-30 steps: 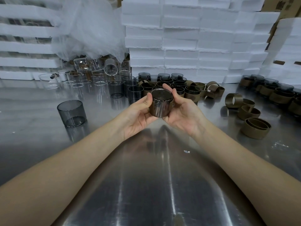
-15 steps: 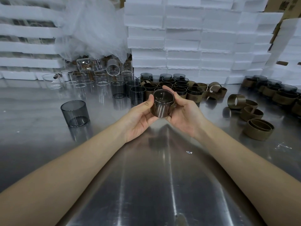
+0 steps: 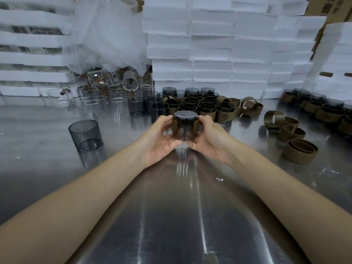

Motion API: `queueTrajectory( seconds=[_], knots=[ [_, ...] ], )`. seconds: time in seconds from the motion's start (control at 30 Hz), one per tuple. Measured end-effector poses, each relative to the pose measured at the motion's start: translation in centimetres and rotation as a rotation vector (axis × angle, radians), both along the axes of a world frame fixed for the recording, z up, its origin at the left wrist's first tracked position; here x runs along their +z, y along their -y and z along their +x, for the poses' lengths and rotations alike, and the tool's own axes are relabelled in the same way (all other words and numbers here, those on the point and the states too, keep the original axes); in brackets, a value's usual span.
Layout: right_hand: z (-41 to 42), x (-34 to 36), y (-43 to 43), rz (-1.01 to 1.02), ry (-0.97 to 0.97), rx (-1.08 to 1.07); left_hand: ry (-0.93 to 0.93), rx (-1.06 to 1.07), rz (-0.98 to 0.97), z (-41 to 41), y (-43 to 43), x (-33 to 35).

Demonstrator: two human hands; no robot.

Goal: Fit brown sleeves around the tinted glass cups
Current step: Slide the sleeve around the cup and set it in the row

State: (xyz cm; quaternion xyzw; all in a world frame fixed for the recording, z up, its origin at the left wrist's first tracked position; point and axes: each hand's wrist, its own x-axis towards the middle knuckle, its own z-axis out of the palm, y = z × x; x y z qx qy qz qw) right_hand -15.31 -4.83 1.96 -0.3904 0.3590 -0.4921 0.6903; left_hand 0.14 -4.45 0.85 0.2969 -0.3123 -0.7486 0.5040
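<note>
at the far left, stacked white foam trays (image 3: 28, 40) and a crumpled sheet of translucent plastic film (image 3: 108, 35) were seen behind the brushed steel counter (image 3: 181, 216), with a cluster of clear glass cups (image 3: 116, 92) below them. a lone smoky grey tinted glass cup (image 3: 85, 134) was seen upright and bare, well apart from the rest. a few more bare tinted cups (image 3: 136, 107) were ranged just left of the middle. all of these were judged to be waiting for sleeves.

at the centre, a dark tinted glass cup (image 3: 185, 116) was held above the counter, one flat end turned up towards the camera. it was gripped on one side by the left hand (image 3: 162, 138) and on the other by the right hand (image 3: 209, 138), thumbs at its upper edge and fingers curled beneath. a brown band-shaped sleeve (image 3: 174, 125) was seen on both flanks, while glass showed bare at the front. whether the band was fully seated could not be told. this fitting was judged to be near its end.

behind the hands, a block of sleeved tinted cups (image 3: 208, 112) was counted as done. further right, loose brown sleeve rings (image 3: 300, 151) lay unused, and a second row of sleeved cups (image 3: 327, 113) was set near the right edge. most of the work was judged finished, with a smaller share left.
</note>
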Motion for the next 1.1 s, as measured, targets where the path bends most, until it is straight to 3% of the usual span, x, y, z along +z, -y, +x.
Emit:
queueTrajectory(
  seconds=[0.3, 0.5, 0.73, 0.87, 1.0, 1.1],
  knots=[
    [0.6, 0.1, -0.5, -0.06, -0.121, -0.032, -0.024, -0.017, 0.06, -0.4, -0.4, 0.4],
    [0.6, 0.0, -0.7, -0.1, -0.094, -0.028, -0.048, 0.002, 0.073, -0.3, -0.2, 0.2],
    [0.3, -0.5, -0.1, -0.158, -0.153, -0.036, -0.094, 0.024, 0.018, -0.5, 0.2, -0.5],
    [-0.3, -0.7, -0.1, -0.263, -0.294, 0.001, 0.152, -0.009, -0.248, -0.8, 0.0, -0.8],
    [-1.1, -0.2, 0.3, -0.233, -0.051, -0.023, 0.476, 0.111, -0.616, -0.7, -0.6, -1.5],
    [-1.3, 0.1, -0.1, -0.107, 0.075, 0.05, 0.543, 0.172, -0.8, -1.3, -1.0, -1.4]
  ],
)
